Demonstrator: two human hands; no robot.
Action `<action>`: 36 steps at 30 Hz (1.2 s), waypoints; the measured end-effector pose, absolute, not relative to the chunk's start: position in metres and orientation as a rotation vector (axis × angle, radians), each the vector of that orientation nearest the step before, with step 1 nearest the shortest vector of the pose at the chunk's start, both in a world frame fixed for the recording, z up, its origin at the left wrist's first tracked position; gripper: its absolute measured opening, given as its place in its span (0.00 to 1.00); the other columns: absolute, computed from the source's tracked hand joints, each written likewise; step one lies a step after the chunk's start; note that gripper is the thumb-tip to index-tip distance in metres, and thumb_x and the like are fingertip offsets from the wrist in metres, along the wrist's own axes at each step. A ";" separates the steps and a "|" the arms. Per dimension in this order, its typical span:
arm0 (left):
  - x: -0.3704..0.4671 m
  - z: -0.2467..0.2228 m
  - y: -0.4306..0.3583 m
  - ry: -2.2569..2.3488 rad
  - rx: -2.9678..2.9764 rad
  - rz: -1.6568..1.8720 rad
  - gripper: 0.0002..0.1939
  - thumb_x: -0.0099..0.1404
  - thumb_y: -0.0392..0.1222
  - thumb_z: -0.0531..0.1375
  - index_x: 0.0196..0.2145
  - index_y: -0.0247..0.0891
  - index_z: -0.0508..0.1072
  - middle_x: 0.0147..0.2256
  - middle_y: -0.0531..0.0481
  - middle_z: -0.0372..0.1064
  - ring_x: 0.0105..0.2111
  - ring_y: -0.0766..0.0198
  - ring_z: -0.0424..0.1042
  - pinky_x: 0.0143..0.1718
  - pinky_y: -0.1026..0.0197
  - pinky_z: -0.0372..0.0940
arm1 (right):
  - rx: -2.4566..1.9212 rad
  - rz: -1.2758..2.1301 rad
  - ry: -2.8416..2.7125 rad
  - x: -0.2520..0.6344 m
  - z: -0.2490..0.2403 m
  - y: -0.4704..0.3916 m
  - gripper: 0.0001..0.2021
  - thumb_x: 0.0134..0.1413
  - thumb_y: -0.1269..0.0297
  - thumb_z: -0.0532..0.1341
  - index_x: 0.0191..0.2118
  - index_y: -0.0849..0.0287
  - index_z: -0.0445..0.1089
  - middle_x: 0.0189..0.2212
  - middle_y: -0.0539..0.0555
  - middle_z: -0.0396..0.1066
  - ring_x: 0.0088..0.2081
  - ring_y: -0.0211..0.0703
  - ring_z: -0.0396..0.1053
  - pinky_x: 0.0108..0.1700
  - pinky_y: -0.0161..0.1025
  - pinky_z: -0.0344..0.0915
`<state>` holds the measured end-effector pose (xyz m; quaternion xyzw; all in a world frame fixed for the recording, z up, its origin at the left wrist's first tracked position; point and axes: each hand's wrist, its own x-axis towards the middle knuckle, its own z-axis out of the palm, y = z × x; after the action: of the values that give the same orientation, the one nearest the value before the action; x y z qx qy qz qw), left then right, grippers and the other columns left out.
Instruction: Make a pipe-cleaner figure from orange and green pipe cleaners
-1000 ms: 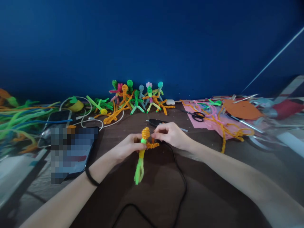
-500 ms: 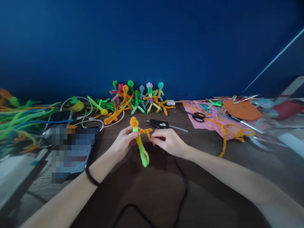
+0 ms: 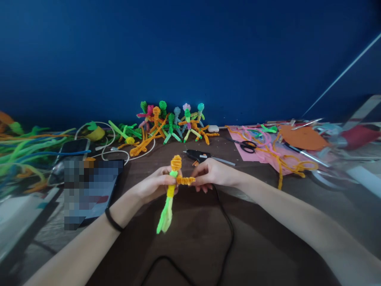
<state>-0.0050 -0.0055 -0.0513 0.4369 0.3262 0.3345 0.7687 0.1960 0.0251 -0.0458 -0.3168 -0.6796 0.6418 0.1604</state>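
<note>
Between my hands, above the table, is a pipe-cleaner figure [image 3: 170, 191] with a coiled orange head, a green neck, a yellow body and light green legs hanging down. My left hand [image 3: 157, 182] pinches it at the upper body, thumb in front. A coiled orange arm [image 3: 186, 181] sticks out from its right side. The fingertips of my right hand [image 3: 210, 174] are closed on the free end of that arm. Just behind my right hand lies a black glue gun [image 3: 196, 155] with a clear glue stick in its back end.
Several finished pipe-cleaner figures [image 3: 171, 125] stand by the blue wall. Black-handled scissors [image 3: 248, 146] and loose pipe cleaners lie on pink sheets [image 3: 242, 152] at right. Phones [image 3: 117, 186] and bundled pipe cleaners [image 3: 26, 147] are at left. A black cord [image 3: 230, 234] crosses the front.
The figure has come lower and nearer, and its legs have swung to the left. Its orange arm, bent before, now points straight right. Both hands have moved down slightly with it.
</note>
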 end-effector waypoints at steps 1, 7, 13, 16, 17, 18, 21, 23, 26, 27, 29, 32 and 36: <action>-0.005 -0.051 -0.006 0.698 0.971 0.695 0.08 0.43 0.36 0.62 0.24 0.32 0.69 0.17 0.54 0.63 0.18 0.70 0.62 0.20 0.67 0.57 | -0.893 1.874 -1.935 0.197 -0.046 0.025 0.11 0.42 0.61 0.63 0.28 0.66 0.70 0.19 0.50 0.70 0.16 0.29 0.64 0.16 0.26 0.57; -0.002 -0.049 -0.009 0.815 1.086 0.579 0.05 0.44 0.36 0.61 0.22 0.34 0.69 0.17 0.53 0.64 0.17 0.69 0.62 0.20 0.66 0.56 | -0.931 1.698 -1.990 0.196 -0.045 0.023 0.08 0.45 0.64 0.62 0.28 0.64 0.69 0.18 0.47 0.67 0.17 0.29 0.64 0.18 0.27 0.58; 0.006 -0.044 -0.008 1.005 1.238 0.635 0.06 0.46 0.33 0.59 0.25 0.34 0.72 0.18 0.53 0.65 0.19 0.68 0.62 0.21 0.66 0.55 | -0.973 1.291 -2.038 0.194 -0.037 0.014 0.08 0.46 0.62 0.62 0.26 0.63 0.69 0.19 0.48 0.67 0.19 0.30 0.63 0.21 0.28 0.59; 0.009 -0.045 -0.007 1.062 1.282 0.695 0.05 0.46 0.33 0.59 0.25 0.34 0.72 0.19 0.53 0.65 0.20 0.68 0.61 0.22 0.66 0.54 | -0.964 1.098 -2.064 0.194 -0.036 0.010 0.07 0.47 0.63 0.61 0.26 0.62 0.70 0.21 0.49 0.69 0.20 0.30 0.63 0.23 0.29 0.60; 0.010 -0.045 -0.006 1.087 1.284 0.723 0.05 0.45 0.33 0.59 0.24 0.34 0.72 0.19 0.53 0.64 0.20 0.68 0.61 0.23 0.66 0.54 | -0.956 1.052 -2.058 0.193 -0.036 0.009 0.07 0.47 0.64 0.61 0.26 0.62 0.70 0.22 0.49 0.69 0.21 0.31 0.64 0.25 0.30 0.60; 0.010 -0.046 -0.006 1.113 1.281 0.750 0.04 0.45 0.33 0.59 0.24 0.34 0.72 0.19 0.53 0.64 0.20 0.68 0.61 0.23 0.66 0.54 | -0.953 1.029 -2.041 0.193 -0.036 0.008 0.06 0.47 0.64 0.61 0.26 0.62 0.71 0.23 0.49 0.70 0.23 0.31 0.64 0.26 0.30 0.61; 0.010 -0.049 -0.005 1.180 1.256 0.838 0.03 0.46 0.33 0.59 0.23 0.35 0.71 0.20 0.53 0.64 0.21 0.68 0.61 0.24 0.66 0.55 | -0.979 1.164 -1.927 0.192 -0.035 0.009 0.06 0.46 0.64 0.62 0.27 0.62 0.71 0.23 0.50 0.70 0.24 0.33 0.67 0.25 0.31 0.64; 0.009 -0.051 -0.004 1.197 1.246 0.896 0.04 0.46 0.33 0.60 0.24 0.35 0.71 0.21 0.53 0.65 0.23 0.67 0.63 0.25 0.65 0.56 | -0.998 1.384 -1.797 0.192 -0.035 0.011 0.09 0.44 0.61 0.63 0.29 0.63 0.71 0.21 0.51 0.70 0.24 0.36 0.69 0.26 0.33 0.66; 0.008 -0.054 -0.003 1.187 1.239 0.940 0.05 0.46 0.34 0.60 0.25 0.35 0.72 0.24 0.52 0.67 0.26 0.65 0.64 0.27 0.65 0.57 | -0.962 1.676 -1.560 0.191 -0.037 0.015 0.13 0.41 0.59 0.65 0.30 0.65 0.71 0.22 0.53 0.72 0.28 0.39 0.72 0.33 0.37 0.70; 0.007 -0.054 -0.003 1.181 1.235 0.949 0.05 0.47 0.35 0.60 0.26 0.35 0.72 0.24 0.51 0.67 0.26 0.65 0.64 0.27 0.65 0.57 | -0.942 1.734 -1.493 0.191 -0.038 0.016 0.13 0.41 0.59 0.65 0.30 0.65 0.71 0.23 0.53 0.72 0.29 0.38 0.72 0.35 0.37 0.70; 0.007 -0.054 -0.003 1.170 1.228 0.971 0.04 0.47 0.35 0.60 0.25 0.34 0.72 0.24 0.52 0.67 0.26 0.66 0.64 0.27 0.65 0.56 | -0.912 1.798 -1.408 0.192 -0.040 0.018 0.12 0.40 0.61 0.66 0.29 0.65 0.72 0.24 0.54 0.73 0.29 0.37 0.72 0.38 0.37 0.69; 0.008 -0.052 -0.004 1.152 1.215 0.982 0.04 0.47 0.35 0.60 0.24 0.34 0.71 0.23 0.53 0.65 0.25 0.67 0.63 0.27 0.65 0.55 | -0.882 1.806 -1.394 0.192 -0.043 0.019 0.10 0.39 0.64 0.67 0.28 0.65 0.72 0.24 0.53 0.73 0.29 0.37 0.72 0.37 0.37 0.69; 0.010 -0.048 -0.005 1.135 1.178 0.981 0.03 0.46 0.35 0.60 0.23 0.35 0.71 0.22 0.54 0.65 0.24 0.68 0.62 0.27 0.66 0.56 | -0.837 1.746 -1.459 0.192 -0.044 0.020 0.08 0.36 0.66 0.68 0.27 0.65 0.73 0.24 0.52 0.72 0.28 0.36 0.71 0.36 0.37 0.69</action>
<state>0.0097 -0.0053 -0.0485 0.5037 0.4853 0.4194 0.5787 0.1924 0.0198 -0.0438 -0.3232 -0.5635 0.6744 0.3509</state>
